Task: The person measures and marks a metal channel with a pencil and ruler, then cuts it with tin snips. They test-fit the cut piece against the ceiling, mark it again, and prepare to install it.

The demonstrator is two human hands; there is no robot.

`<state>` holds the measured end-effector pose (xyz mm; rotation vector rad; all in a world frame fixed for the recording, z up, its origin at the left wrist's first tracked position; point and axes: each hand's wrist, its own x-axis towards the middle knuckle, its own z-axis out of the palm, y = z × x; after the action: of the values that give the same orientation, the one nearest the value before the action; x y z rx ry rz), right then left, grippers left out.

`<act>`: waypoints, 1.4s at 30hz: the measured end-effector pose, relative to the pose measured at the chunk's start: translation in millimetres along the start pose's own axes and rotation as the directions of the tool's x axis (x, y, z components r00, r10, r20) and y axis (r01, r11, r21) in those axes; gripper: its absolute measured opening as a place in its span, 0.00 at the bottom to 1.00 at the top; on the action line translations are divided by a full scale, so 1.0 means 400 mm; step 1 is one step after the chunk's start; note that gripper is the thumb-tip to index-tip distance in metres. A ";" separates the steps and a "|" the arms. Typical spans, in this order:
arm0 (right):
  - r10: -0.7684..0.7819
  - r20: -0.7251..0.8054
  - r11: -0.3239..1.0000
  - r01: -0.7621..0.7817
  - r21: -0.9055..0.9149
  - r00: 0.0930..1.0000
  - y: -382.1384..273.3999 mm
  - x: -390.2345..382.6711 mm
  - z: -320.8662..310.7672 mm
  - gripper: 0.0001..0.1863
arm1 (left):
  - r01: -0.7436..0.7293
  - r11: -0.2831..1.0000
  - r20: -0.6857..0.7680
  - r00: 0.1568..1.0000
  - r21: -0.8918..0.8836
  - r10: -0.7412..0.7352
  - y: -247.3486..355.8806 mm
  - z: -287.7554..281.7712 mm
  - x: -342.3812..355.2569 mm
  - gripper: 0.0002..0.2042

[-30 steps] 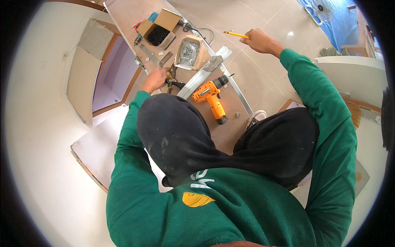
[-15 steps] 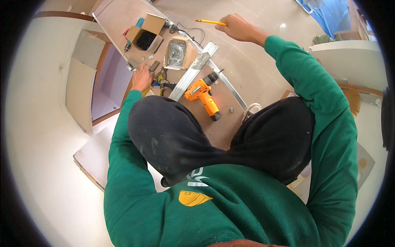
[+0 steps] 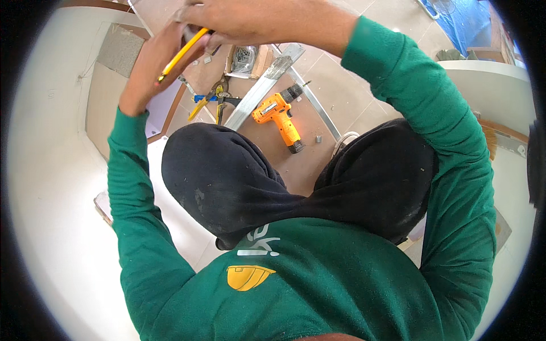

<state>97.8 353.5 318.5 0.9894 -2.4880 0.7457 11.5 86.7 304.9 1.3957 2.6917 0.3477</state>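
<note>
My right hand (image 3: pixel 244 21) reaches across to the upper left and meets my left hand. Its fingers are closed on a yellow pencil (image 3: pixel 185 54), which slants down past the left hand. My left hand (image 3: pixel 156 62) is raised with its fingers curled around something greyish, mostly hidden between the two hands. Below them on the brown board lie yellow-handled snips (image 3: pixel 218 94), beside a metal profile (image 3: pixel 256 98). An orange cordless drill (image 3: pixel 277 115) rests to the right of the profile, its bit pointing up and right.
An open cardboard box (image 3: pixel 243 59) of small dark fasteners stands behind the snips. Another metal strip (image 3: pixel 321 108) runs along the board's right side. Blue plastic sheeting (image 3: pixel 463 25) covers the far right. A brush (image 3: pixel 490 142) shows beside my right sleeve.
My left hand has lifted from among the tools on the board. My right hand has swung left with the pencil and joined it. My hands now cover the other box.
</note>
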 end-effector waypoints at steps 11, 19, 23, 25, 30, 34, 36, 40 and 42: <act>0.166 0.175 0.966 -0.125 -0.225 0.970 0.192 -0.192 0.010 0.07 | 0.145 0.602 0.099 0.989 -0.785 -0.108 0.015 0.236 0.057 0.25; 0.794 0.025 0.586 -0.776 0.234 0.608 0.265 -0.262 -0.153 0.18 | 0.198 0.939 0.076 0.980 -0.280 -0.183 0.020 0.685 -0.188 0.28; 0.870 0.048 0.342 -0.670 0.659 0.491 0.239 -0.328 -0.170 0.24 | 0.300 0.927 0.105 0.953 -0.225 -0.283 0.074 0.698 -0.168 0.31; 0.904 0.051 0.214 -0.553 0.805 0.425 0.274 -0.403 -0.139 0.31 | 0.340 0.906 0.172 0.937 -0.252 -0.304 0.076 0.699 -0.157 0.34; 0.933 0.034 0.159 -0.495 0.855 0.358 0.240 -0.443 -0.109 0.12 | 0.222 0.917 0.052 0.975 -0.331 -0.217 0.065 0.731 -0.192 0.37; 0.933 0.075 0.129 -0.521 0.843 0.353 0.186 -0.424 -0.122 0.18 | 0.255 0.891 0.166 0.964 -0.375 -0.206 0.094 0.613 -0.164 0.42; 0.901 0.148 0.117 -0.557 0.822 0.407 0.156 -0.379 -0.141 0.21 | 0.286 0.836 0.206 0.955 -0.468 -0.211 0.080 0.534 -0.152 0.47; 0.865 0.056 0.246 -0.518 0.819 0.498 0.104 -0.264 -0.201 0.20 | 0.096 0.889 -0.142 0.974 -0.448 -0.177 0.079 0.261 -0.028 0.44; 0.832 0.020 0.300 -0.479 0.825 0.555 0.048 -0.174 -0.245 0.19 | 0.045 0.949 -0.364 0.917 -0.311 -0.163 0.112 0.074 0.049 0.42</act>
<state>145.1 459.6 355.0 -0.2400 -2.0595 2.1694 41.3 132.6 287.4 1.1913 2.8292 1.0737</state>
